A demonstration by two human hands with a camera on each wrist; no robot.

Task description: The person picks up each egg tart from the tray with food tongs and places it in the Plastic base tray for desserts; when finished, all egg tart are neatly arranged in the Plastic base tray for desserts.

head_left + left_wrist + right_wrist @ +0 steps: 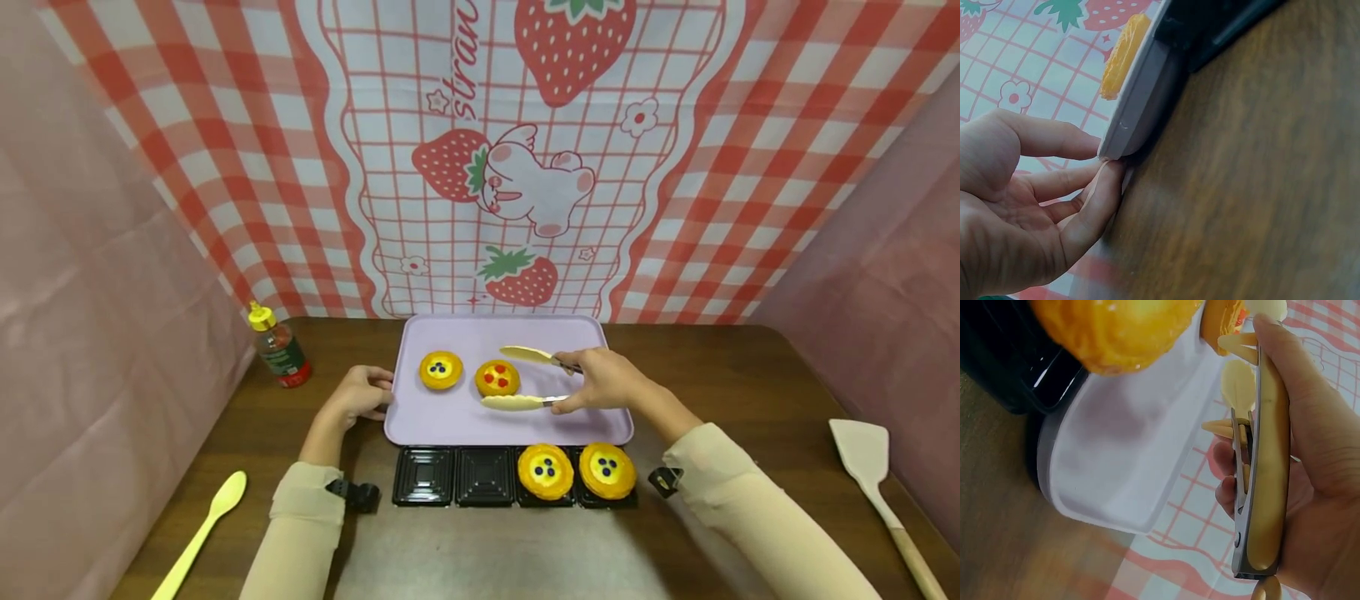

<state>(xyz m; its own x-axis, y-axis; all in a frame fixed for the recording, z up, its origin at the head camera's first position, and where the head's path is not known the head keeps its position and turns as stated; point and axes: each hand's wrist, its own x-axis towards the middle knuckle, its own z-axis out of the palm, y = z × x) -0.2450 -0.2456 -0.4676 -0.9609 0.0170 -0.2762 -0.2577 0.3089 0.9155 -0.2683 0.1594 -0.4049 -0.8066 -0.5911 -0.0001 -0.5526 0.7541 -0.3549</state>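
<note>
My left hand [360,393] pinches the left rim of a lilac tray [450,421]; the left wrist view shows thumb and fingertips at that edge [1113,140]. My right hand [606,379] grips yellow-tipped tongs [528,356] above the tray. Their two arms are spread on either side of a tart with red toppings [497,378], the near tip just in front of it. To the left on the tray sits a tart with blue berries [441,370]. The right wrist view shows the tongs' handle [1269,469] in the palm.
In front of the tray lies a row of black square compartments [423,477]; the two on the right hold blueberry tarts [546,472]. A squeeze bottle [281,346] stands at the left, near a yellow spoon [217,508]. At the right lies a spatula [862,454].
</note>
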